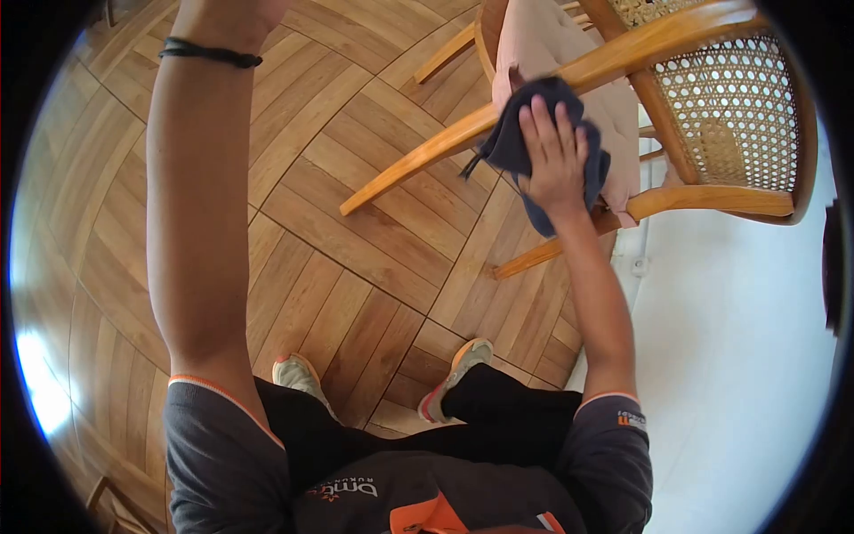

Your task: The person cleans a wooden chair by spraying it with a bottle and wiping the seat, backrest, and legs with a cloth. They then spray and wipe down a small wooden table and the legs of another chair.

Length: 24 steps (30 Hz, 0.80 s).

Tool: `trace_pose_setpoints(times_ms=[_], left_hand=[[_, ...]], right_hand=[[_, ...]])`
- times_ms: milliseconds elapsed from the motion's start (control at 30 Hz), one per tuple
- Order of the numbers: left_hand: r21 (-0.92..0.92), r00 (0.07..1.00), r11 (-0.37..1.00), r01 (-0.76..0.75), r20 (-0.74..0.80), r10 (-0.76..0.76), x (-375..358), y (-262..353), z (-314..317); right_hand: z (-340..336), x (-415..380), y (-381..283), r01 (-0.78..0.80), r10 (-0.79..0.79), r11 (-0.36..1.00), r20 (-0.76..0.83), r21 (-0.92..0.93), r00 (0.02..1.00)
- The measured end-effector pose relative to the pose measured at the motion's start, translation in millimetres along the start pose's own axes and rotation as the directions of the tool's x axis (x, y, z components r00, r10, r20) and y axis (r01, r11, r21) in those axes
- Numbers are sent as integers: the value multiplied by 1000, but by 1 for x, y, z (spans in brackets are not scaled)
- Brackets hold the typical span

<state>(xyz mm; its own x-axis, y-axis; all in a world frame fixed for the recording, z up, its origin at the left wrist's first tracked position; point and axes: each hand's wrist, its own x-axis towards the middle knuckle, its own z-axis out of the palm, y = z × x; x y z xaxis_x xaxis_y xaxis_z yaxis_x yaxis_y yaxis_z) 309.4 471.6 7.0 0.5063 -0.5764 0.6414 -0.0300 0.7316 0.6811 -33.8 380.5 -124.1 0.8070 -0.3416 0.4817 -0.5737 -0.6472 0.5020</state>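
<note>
Open parquet floor (356,258) left of the chair (712,116), right hand (556,156) fingers flat on dark cloth (520,142), left hand's unseen.

You see one wooden chair (623,53) at one o'clock, with one pink cushion (543,40) on it and one dark blue cloth (520,133) pressed against its armrest under your one visible hand, the right hand (556,156). You count two shoes (458,365) at six o'clock on the wooden floor (356,222), and one black band (209,53) around your left wrist at eleven o'clock. Two bare forearms cross the view, one on each side.
</note>
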Motion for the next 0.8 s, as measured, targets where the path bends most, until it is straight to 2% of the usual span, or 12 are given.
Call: trace_pose_setpoints(times_ms=[33,67,133,167,267,333,467,500,567,667,700,800], left_hand=[[1,998,998,-63,11,63,-2,-5,-4],[31,997,999,-23,-76,26,-3,-2,3],[39,995,997,-60,-80,63,-6,-9,7],[14,991,991,-137,-6,137,-6,-19,-3],[-128,969,986,-109,207,134,-8,-14,-28],[-86,968,991,-103,219,119,-10,-12,-32],[204,986,965,-166,35,163,-10,-18,-24],[218,983,959,-181,25,180,-12,-14,-22],[154,979,969,-192,101,178,-13,-4,-27],[-70,925,985,-156,340,171,-6,13,-47],[-17,936,991,-134,326,133,-9,17,-45],[66,953,995,-79,296,56,-13,17,-44]], right_hand=[[4,-14,0,26,-24,997,32,-68,999],[4,-23,-1,52,-42,990,73,-129,996],[-2,-46,8,76,-52,977,128,-197,990],[-10,-53,11,77,-49,976,141,-205,989],[-26,-86,22,59,-28,973,139,-222,990],[-31,-108,31,17,15,978,151,-206,988],[-15,-121,24,-78,86,986,53,-148,995],[-6,-117,18,-64,66,992,15,-113,998],[15,-94,7,-18,14,999,-81,-41,997],[40,-77,-3,10,-10,1000,-113,3,994],[48,-78,-6,-42,56,993,-128,110,990],[51,-79,-19,-79,111,988,-244,136,963]])
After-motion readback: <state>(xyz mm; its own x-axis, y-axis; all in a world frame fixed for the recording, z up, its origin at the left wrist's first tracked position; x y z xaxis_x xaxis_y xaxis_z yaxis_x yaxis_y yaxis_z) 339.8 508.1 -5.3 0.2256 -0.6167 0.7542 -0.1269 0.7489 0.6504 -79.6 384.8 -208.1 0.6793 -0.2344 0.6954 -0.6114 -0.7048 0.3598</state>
